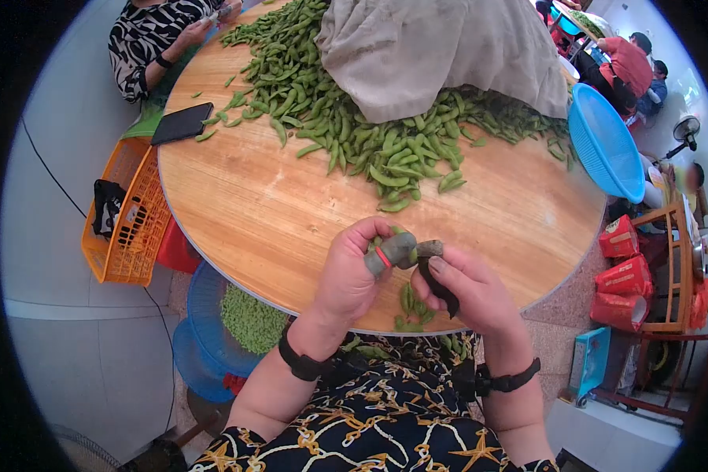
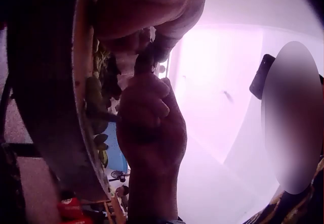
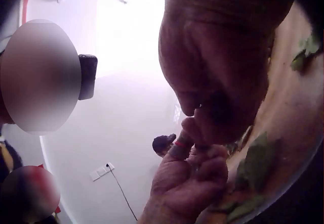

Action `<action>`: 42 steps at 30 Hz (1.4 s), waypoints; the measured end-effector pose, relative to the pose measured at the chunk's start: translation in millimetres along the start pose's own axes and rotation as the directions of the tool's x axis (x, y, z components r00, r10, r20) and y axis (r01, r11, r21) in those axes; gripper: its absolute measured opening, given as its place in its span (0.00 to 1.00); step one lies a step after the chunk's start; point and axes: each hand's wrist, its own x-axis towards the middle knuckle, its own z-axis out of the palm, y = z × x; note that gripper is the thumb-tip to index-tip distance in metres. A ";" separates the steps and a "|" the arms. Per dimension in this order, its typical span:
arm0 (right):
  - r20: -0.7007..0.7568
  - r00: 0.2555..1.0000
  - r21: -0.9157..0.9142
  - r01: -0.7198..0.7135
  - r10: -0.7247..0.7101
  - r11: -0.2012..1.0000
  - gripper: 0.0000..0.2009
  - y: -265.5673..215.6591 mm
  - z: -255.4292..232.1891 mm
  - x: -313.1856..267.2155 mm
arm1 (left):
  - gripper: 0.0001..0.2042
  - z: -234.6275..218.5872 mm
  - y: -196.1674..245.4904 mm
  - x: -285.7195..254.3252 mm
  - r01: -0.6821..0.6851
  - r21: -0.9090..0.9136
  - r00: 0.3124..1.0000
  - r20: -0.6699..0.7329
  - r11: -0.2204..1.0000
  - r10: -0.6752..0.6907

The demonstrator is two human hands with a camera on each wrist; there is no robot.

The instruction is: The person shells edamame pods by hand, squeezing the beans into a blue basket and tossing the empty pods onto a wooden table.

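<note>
My left hand point(image 1: 348, 271) is raised over the near table edge, its thumb in a grey-green cover point(image 1: 402, 249) with a red band point(image 1: 383, 257). Green shows at the curled fingers and thumb tip, where they hold an edamame pod point(image 1: 396, 230). Close beside it, my right hand point(image 1: 480, 291) pinches a dark strip point(image 1: 440, 291) with a grey, rounded end point(image 1: 429, 248). The hands nearly meet, and both also show in the dim right wrist view, left hand point(image 3: 190, 176) below right hand point(image 3: 217, 67). Several loose pods point(image 1: 414, 305) lie beneath them.
A big pile of edamame pods point(image 1: 291, 86) spreads under a grey cloth point(image 1: 440, 55). A black phone point(image 1: 182, 123) lies at the left edge. Blue basket point(image 1: 602, 145) stands right; shelled beans point(image 1: 252, 318) fill a blue tub point(image 1: 204, 295) below. Another person's arm point(image 1: 161, 67) is far left.
</note>
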 end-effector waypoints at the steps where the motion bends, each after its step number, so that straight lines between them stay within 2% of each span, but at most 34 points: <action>1: 0.014 1.000 0.017 0.000 0.000 1.000 0.11 1.0 -0.8 -0.1 | 0.06 -0.4 -0.7 -0.1 -0.014 0.043 1.000 -0.022 0.999 0.015; 8: 0.026 0.998 0.077 -0.051 0.049 0.996 0.11 2.1 -1.3 0.3 | 0.08 0.7 -5.5 1.1 -0.093 0.169 0.994 -0.035 0.981 0.101; 9: 0.025 0.999 0.076 -0.051 0.049 0.996 0.11 2.3 -0.4 0.9 | 0.09 0.8 -5.4 -0.1 -0.100 0.229 0.993 -0.032 0.968 0.110; 11: -0.042 0.998 -0.014 -0.040 0.039 0.999 0.09 3.9 1.5 2.8 | 0.09 3.0 -4.9 -1.0 -0.105 0.289 0.993 -0.025 0.952 0.117; 12: -0.042 0.998 -0.014 -0.040 0.040 0.999 0.09 5.2 0.4 2.8 | 0.09 5.1 -3.6 -1.9 -0.099 0.245 0.995 0.020 0.964 0.097; 14: 0.055 0.996 0.181 -0.072 0.063 0.981 0.07 7.6 -1.8 2.6 | 0.10 6.3 -0.3 -3.0 -0.091 0.202 0.995 0.062 0.975 0.080; 15: 0.058 0.996 0.182 -0.075 0.066 0.981 0.07 7.6 -0.3 2.2 | 0.09 4.8 3.0 -3.3 -0.032 0.107 0.993 0.114 0.994 0.020; 16: 0.089 0.992 0.290 -0.112 0.090 0.950 0.07 7.5 1.7 1.8 | 0.09 4.0 5.4 -3.0 0.033 0.014 0.985 0.171 0.999 -0.035; 17: 0.122 0.986 0.394 -0.150 0.110 0.907 0.06 7.9 3.4 1.6 | 0.09 4.6 6.5 -2.6 0.034 0.013 0.985 0.169 0.999 -0.035; 18: 0.123 0.986 0.394 -0.152 0.112 0.906 0.06 8.6 5.3 2.3 | 0.08 5.3 7.5 -2.2 0.080 -0.039 0.984 0.163 0.996 -0.073; 20: -0.013 0.992 0.292 -0.113 0.122 0.950 0.07 8.5 9.2 4.9 | 0.08 5.4 6.3 -2.1 0.126 -0.090 0.981 0.159 0.988 -0.111; 21: -0.013 0.992 0.291 -0.113 0.122 0.950 0.07 10.7 9.3 5.8 | 0.07 4.9 2.4 -1.2 0.036 0.070 0.993 0.113 0.997 -0.044; 22: -0.146 0.989 -0.029 0.017 -0.021 0.999 0.07 15.2 8.5 7.2 | 0.07 3.9 -1.1 -0.1 -0.049 0.231 0.996 0.078 0.972 0.032; 23: -0.222 0.955 -0.358 0.108 -0.197 0.928 0.07 17.5 8.6 8.1 | 0.07 2.3 -3.7 1.3 -0.051 0.231 0.996 0.077 0.972 0.034; 25: -0.248 0.955 -0.295 0.085 -0.162 0.952 0.08 15.4 11.4 9.0 | 0.09 0.0 -6.6 2.8 -0.185 0.555 0.981 0.049 0.811 0.190; 26: -0.277 0.953 -0.230 0.063 -0.127 0.971 0.08 14.2 11.6 9.7 | 0.09 1.9 -6.6 2.6 -0.187 0.554 0.980 0.050 0.811 0.192; 27: -0.277 0.952 -0.233 0.063 -0.128 0.970 0.08 12.7 9.6 10.1 | 0.10 4.6 -6.4 1.6 -0.206 0.517 0.974 0.026 0.831 0.225; 29: -0.188 0.982 0.063 -0.013 0.024 0.998 0.08 8.9 2.6 9.7 | 0.10 5.3 -6.9 0.2 -0.226 0.476 0.966 -0.003 0.850 0.258; 30: -0.187 0.982 0.061 -0.014 0.026 0.998 0.08 8.4 0.7 9.0 | 0.10 3.0 -7.1 -0.6 -0.168 0.341 0.983 -0.009 0.925 0.182; 31: -0.136 0.989 0.156 -0.038 0.060 0.987 0.08 8.5 -0.9 8.4 | 0.10 1.2 -6.9 -1.4 -0.101 0.199 0.995 -0.004 0.975 0.104; 32: -0.082 0.993 0.249 -0.065 0.088 0.966 0.09 8.1 -2.5 8.1 | 0.10 1.3 -5.6 -2.1 -0.103 0.197 0.994 -0.004 0.975 0.106; 33: -0.082 0.993 0.247 -0.065 0.088 0.967 0.09 6.0 -4.6 8.5 | 0.10 2.2 -3.8 -3.0 -0.064 0.117 0.997 -0.025 0.991 0.067; 34: -0.069 0.993 0.133 -0.082 0.092 0.988 0.09 2.6 -6.9 10.2 | 0.09 2.6 -2.3 -3.7 -0.025 0.036 0.999 -0.044 0.999 0.026; 35: -0.057 0.994 0.017 -0.096 0.097 0.995 0.09 -0.8 -9.1 13.6 | 0.09 2.5 -1.0 -3.1 -0.025 0.036 0.999 -0.044 0.999 0.027; 36: -0.058 0.994 0.017 -0.096 0.097 0.995 0.09 -4.4 -10.6 22.1 | 0.09 2.4 0.3 -1.4 -0.088 -0.042 0.993 -0.080 0.995 0.084; 37: -0.160 0.985 -0.354 0.009 -0.070 0.935 0.08 -8.0 -12.0 34.2 | 0.09 2.4 0.7 -0.6 -0.149 -0.116 0.984 -0.119 0.982 0.135; 38: -0.192 0.946 -0.681 0.062 -0.260 0.730 0.08 -10.3 -13.7 44.2 | 0.09 0.8 2.3 -0.7 -0.144 -0.117 0.985 -0.116 0.983 0.130; 39: -0.197 0.945 -0.681 0.061 -0.262 0.730 0.08 -10.9 -16.6 52.7 | 0.09 -2.0 5.7 -0.5 -0.136 -0.060 0.982 -0.142 0.989 0.126; 40: -0.119 0.907 -0.879 0.093 -0.404 0.468 0.07 -10.4 -19.4 60.9 | 0.10 -3.9 8.0 -0.6 -0.128 -0.002 0.978 -0.169 0.992 0.126; 41: 0.002 0.861 -0.983 0.094 -0.509 0.155 0.07 -10.0 -20.0 64.9 | 0.10 -5.7 7.7 -1.0 -0.128 -0.002 0.978 -0.168 0.992 0.126; 42: 0.002 0.860 -0.983 0.095 -0.509 0.156 0.07 -11.0 -18.4 65.3 | 0.11 -8.3 6.5 -1.6 -0.125 0.002 0.981 -0.152 0.992 0.124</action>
